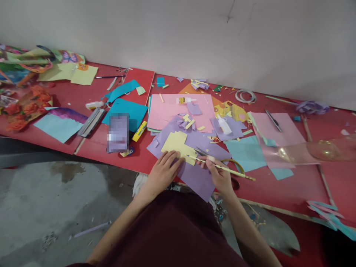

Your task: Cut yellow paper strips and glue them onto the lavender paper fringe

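Gripping a pencil (235,172) and seemingly scissors (200,151), my right hand (221,178) aims the pencil's tip at the yellow paper (175,142), which my left hand (162,172), laid flat, steadies on purple paper (198,181). I judge this marking; it calls for stillness. Glue (224,126) lies beyond.

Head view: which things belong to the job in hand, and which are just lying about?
Seemingly in use:
yellow paper, under the left hand
yellow stick, in the right hand
scissors, apparently in the same hand
purple sheet, beneath the yellow paper

Apparently just lying about:
white bottle
yellow tube
pen
orange flowers
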`<state>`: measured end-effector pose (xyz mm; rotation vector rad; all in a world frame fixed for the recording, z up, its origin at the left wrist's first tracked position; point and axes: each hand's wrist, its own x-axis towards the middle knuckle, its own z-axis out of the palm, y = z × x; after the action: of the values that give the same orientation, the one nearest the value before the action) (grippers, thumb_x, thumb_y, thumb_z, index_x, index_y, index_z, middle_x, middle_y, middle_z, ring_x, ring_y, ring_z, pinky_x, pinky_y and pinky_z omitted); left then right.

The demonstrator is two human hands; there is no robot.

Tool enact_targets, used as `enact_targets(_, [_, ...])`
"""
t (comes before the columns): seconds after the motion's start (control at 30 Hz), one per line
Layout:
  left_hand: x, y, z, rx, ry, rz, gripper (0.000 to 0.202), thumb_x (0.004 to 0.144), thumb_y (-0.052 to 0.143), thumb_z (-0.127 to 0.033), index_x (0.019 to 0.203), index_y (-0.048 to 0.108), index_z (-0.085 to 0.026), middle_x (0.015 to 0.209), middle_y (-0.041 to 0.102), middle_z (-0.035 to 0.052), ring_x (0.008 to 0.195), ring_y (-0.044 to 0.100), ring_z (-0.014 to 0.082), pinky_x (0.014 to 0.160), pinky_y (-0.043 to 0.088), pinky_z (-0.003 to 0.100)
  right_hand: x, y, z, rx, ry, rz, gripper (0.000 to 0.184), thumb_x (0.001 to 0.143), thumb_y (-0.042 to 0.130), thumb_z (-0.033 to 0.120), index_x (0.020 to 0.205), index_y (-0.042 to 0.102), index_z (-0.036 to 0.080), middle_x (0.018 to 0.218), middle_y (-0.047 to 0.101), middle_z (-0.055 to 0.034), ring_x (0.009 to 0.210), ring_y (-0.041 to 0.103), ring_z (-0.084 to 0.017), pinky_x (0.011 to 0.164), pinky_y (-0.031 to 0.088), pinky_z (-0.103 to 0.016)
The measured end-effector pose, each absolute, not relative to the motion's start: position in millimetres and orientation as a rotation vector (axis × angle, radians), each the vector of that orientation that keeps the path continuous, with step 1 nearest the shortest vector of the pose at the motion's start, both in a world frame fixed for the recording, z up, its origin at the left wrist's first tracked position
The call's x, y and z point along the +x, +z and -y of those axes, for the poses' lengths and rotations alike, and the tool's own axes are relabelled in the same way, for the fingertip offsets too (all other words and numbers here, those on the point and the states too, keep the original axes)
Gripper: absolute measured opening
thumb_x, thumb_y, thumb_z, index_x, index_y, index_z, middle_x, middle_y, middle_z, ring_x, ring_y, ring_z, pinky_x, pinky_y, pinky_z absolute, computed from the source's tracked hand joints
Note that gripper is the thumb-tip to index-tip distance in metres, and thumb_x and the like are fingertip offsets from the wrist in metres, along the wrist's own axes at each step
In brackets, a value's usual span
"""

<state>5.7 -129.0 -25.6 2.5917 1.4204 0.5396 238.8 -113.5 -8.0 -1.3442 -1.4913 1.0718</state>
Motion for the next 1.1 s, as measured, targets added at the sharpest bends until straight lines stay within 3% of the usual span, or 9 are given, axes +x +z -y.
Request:
enact_targets(0.13, [8, -23, 129, 2.564, 0.536, -1.440, 0.036, 0.103, 0.050, -0.026, 0.137, 0.060, -0.020, 0.145, 0.059, 0.0132, 0.138, 0.054, 0.0290, 0.120, 0.042, 0.051, 242, -19, 98, -1.338, 1.112, 1.520, 0.035, 0.102, 0.049, 0.045, 0.098, 0.075, 0.022, 0.083, 0.074, -0.0038, 0.084, 0.071, -0.022, 0.081, 0.056, -0.036])
enact_targets(0.27, [7, -20, 129, 2.529, 0.539, -1.443, 0.036, 0.103, 0.049, -0.027, 0.137, 0.059, -0.020, 0.145, 0.059, 0.0129, 0.139, 0.052, 0.0282, 0.120, 0.041, 0.050, 255, -20, 80, -1.374, 1.059, 1.493, 0.026, 0.091, 0.068, 0.046, 0.082, 0.069, 0.022, 0.077, 0.071, -0.0029, 0.091, 0.071, -0.024, 0.083, 0.055, -0.035])
enact_targets(0.43, [10, -22, 131, 2.567, 0.498, -1.464, 0.039, 0.101, 0.052, -0.025, 0.139, 0.058, -0.023, 0.143, 0.058, 0.0144, 0.137, 0.053, 0.0302, 0.118, 0.043, 0.051, 238, -20, 88, -1.358, 1.135, 1.448, 0.028, 0.099, 0.054, 0.048, 0.105, 0.063, 0.022, 0.080, 0.071, -0.0025, 0.080, 0.072, -0.021, 0.078, 0.059, -0.036])
enact_targets(0.5, [12, -24, 131, 2.586, 0.461, -1.478, 0.043, 0.099, 0.054, -0.024, 0.142, 0.056, -0.024, 0.142, 0.059, 0.0143, 0.136, 0.053, 0.0305, 0.117, 0.042, 0.051, 226, -21, 95, -1.336, 1.225, 1.469, 0.028, 0.099, 0.056, 0.048, 0.104, 0.066, 0.022, 0.084, 0.074, -0.0035, 0.079, 0.073, -0.020, 0.076, 0.060, -0.034])
enact_targets(0.6, [13, -26, 131, 2.602, 0.438, -1.476, 0.045, 0.098, 0.055, -0.026, 0.143, 0.055, -0.025, 0.144, 0.059, 0.0109, 0.137, 0.052, 0.0289, 0.118, 0.041, 0.049, 215, -24, 100, -1.322, 1.284, 1.451, 0.025, 0.097, 0.059, 0.047, 0.101, 0.065, 0.023, 0.074, 0.071, -0.0004, 0.069, 0.071, -0.018, 0.070, 0.061, -0.031])
enact_targets(0.73, [12, -27, 131, 2.623, 0.424, -1.462, 0.043, 0.101, 0.049, -0.027, 0.144, 0.054, -0.024, 0.153, 0.054, 0.0045, 0.140, 0.048, 0.0268, 0.120, 0.039, 0.047, 218, -27, 95, -1.366, 1.322, 1.479, 0.032, 0.095, 0.062, 0.046, 0.118, 0.062, 0.024, 0.095, 0.077, -0.0056, 0.078, 0.076, -0.020, 0.074, 0.063, -0.033])
enact_targets(0.8, [12, -27, 130, 2.637, 0.406, -1.455, 0.043, 0.102, 0.046, -0.027, 0.145, 0.053, -0.022, 0.158, 0.048, 0.0026, 0.142, 0.047, 0.0265, 0.120, 0.038, 0.047, 220, -28, 91, -1.418, 1.293, 1.530, 0.031, 0.094, 0.064, 0.047, 0.114, 0.063, 0.023, 0.098, 0.078, -0.0075, 0.075, 0.077, -0.021, 0.071, 0.064, -0.033])
enact_targets(0.97, [13, -27, 130, 2.656, 0.380, -1.442, 0.045, 0.102, 0.047, -0.028, 0.147, 0.051, -0.021, 0.162, 0.043, 0.0023, 0.146, 0.043, 0.0258, 0.120, 0.038, 0.047, 222, -29, 88, -1.485, 1.160, 1.594, 0.022, 0.095, 0.061, 0.046, 0.096, 0.061, 0.023, 0.075, 0.073, -0.0028, 0.052, 0.064, -0.016, 0.053, 0.055, -0.029])
enact_targets(1.1, [13, -29, 130, 2.656, 0.392, -1.441, 0.047, 0.102, 0.047, -0.028, 0.149, 0.049, -0.022, 0.162, 0.042, 0.0031, 0.150, 0.040, 0.0249, 0.121, 0.036, 0.047, 221, -27, 89, -1.490, 1.101, 1.683, 0.020, 0.096, 0.057, 0.044, 0.090, 0.057, 0.024, 0.069, 0.069, -0.0004, 0.052, 0.062, -0.016, 0.053, 0.051, -0.029])
